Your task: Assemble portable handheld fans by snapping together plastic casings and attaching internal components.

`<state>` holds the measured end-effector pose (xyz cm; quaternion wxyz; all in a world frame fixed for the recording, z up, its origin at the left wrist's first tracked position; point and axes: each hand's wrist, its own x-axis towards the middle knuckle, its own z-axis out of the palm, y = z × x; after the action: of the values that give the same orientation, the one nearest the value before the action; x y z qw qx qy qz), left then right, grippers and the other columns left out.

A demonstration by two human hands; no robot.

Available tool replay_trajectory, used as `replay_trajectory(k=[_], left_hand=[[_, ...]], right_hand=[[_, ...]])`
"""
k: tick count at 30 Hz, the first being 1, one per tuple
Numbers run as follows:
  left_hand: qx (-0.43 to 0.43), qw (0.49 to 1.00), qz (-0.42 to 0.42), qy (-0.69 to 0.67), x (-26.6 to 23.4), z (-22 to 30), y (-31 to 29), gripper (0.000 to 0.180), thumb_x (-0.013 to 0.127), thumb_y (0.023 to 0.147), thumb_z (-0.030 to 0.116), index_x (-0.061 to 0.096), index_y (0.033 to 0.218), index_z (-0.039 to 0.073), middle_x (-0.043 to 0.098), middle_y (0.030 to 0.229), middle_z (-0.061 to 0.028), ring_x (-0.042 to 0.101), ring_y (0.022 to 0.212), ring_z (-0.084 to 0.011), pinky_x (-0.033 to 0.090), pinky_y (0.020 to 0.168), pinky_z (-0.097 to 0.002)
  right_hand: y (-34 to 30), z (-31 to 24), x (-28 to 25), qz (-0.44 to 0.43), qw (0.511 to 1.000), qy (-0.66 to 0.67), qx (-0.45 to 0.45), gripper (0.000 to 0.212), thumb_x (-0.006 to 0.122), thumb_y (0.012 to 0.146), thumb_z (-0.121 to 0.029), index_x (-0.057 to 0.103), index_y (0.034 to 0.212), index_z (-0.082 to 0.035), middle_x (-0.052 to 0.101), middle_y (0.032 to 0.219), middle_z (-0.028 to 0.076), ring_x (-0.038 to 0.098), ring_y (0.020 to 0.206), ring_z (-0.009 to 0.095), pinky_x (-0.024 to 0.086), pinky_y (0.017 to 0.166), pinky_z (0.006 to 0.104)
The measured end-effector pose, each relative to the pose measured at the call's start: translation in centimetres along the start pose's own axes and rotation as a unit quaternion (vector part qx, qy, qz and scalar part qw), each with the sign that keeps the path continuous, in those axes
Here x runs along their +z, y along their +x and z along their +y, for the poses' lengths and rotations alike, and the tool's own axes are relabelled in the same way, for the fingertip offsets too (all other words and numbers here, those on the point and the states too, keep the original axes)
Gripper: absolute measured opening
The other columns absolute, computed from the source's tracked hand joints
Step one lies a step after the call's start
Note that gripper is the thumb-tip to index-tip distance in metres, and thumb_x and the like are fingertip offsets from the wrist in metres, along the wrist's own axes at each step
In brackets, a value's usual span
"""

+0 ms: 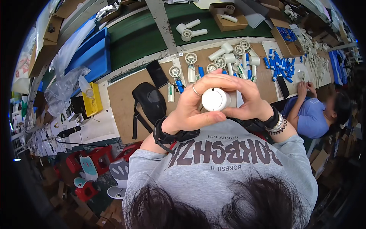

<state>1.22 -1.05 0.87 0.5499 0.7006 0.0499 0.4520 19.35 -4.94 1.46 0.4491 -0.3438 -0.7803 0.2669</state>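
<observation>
Close in front of my chest, a white plastic handheld-fan housing (214,100) is held between both hands, its smooth round end facing up. My left hand (187,107) curls around its left side, with the thumb across the near side. My right hand (249,94) grips it from the right, fingers over the far side. The housing's lower part is hidden by my hands. Beyond them on the bench lie similar white housings (229,58), round spoked fan grilles (191,58) and blue cylindrical cells (179,85).
A black pouch (149,102) and a phone (157,74) lie left of my hands. Farther left stand a yellow tray (91,100) and a blue bin (89,55). Many blue cells (280,65) lie to the right, where a co-worker (310,114) sits. Red stools (100,158) stand below left.
</observation>
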Motion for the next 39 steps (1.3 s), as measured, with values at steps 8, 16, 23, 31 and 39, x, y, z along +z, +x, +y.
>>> replay_trajectory(k=[8,16,23,31,39], left_hand=[[0.056,0.996,0.042,-0.063,1.1,0.3,0.4,0.058,0.071,0.075,0.038,0.033,0.108,0.008,0.065,0.087,-0.0165,0.062,0.091,-0.0296,0.022,0.104,-0.0503],[0.094,0.992,0.026,-0.075,1.1,0.6,0.8,0.057,0.071,0.075,0.038,0.030,0.105,0.012,0.064,0.084,-0.0174,0.063,0.085,-0.0278,0.022,0.102,-0.0530],[0.117,0.989,0.015,-0.086,1.1,0.4,0.9,0.059,0.074,0.071,0.036,0.031,0.103,0.011,0.064,0.083,-0.0150,0.063,0.084,-0.0252,0.022,0.102,-0.0505],[0.125,0.988,0.032,-0.085,1.4,0.1,0.9,0.060,0.072,0.071,0.042,0.031,0.103,0.012,0.063,0.079,-0.0130,0.063,0.079,-0.0250,0.024,0.101,-0.0518],[0.158,0.984,0.057,-0.063,1.5,-0.4,0.9,0.062,0.071,0.069,0.044,0.032,0.105,0.011,0.061,0.076,-0.0104,0.062,0.072,-0.0224,0.034,0.094,-0.0484]], right_hand=[[0.1,0.1,1.0,0.019,0.997,0.065,-0.044,0.043,0.081,0.060,-0.018,0.056,0.091,0.000,0.060,0.083,0.010,0.061,0.073,0.023,0.047,0.061,0.0295],[0.2,-0.6,0.9,-0.023,0.996,0.074,-0.032,0.044,0.078,0.064,-0.019,0.053,0.094,0.001,0.063,0.089,0.015,0.064,0.079,0.027,0.049,0.071,0.0335],[-0.1,-0.7,0.9,-0.032,0.999,0.034,-0.024,0.042,0.078,0.063,-0.020,0.053,0.089,0.001,0.063,0.089,0.016,0.064,0.079,0.027,0.049,0.072,0.0336],[0.1,-0.8,1.3,-0.025,0.997,0.071,-0.022,0.038,0.078,0.064,-0.020,0.052,0.084,-0.001,0.063,0.083,0.013,0.064,0.076,0.025,0.049,0.067,0.0304],[-0.2,-0.5,2.1,0.011,0.994,0.108,-0.005,0.039,0.081,0.060,-0.019,0.055,0.084,-0.003,0.062,0.080,0.008,0.061,0.067,0.021,0.045,0.058,0.0283]])
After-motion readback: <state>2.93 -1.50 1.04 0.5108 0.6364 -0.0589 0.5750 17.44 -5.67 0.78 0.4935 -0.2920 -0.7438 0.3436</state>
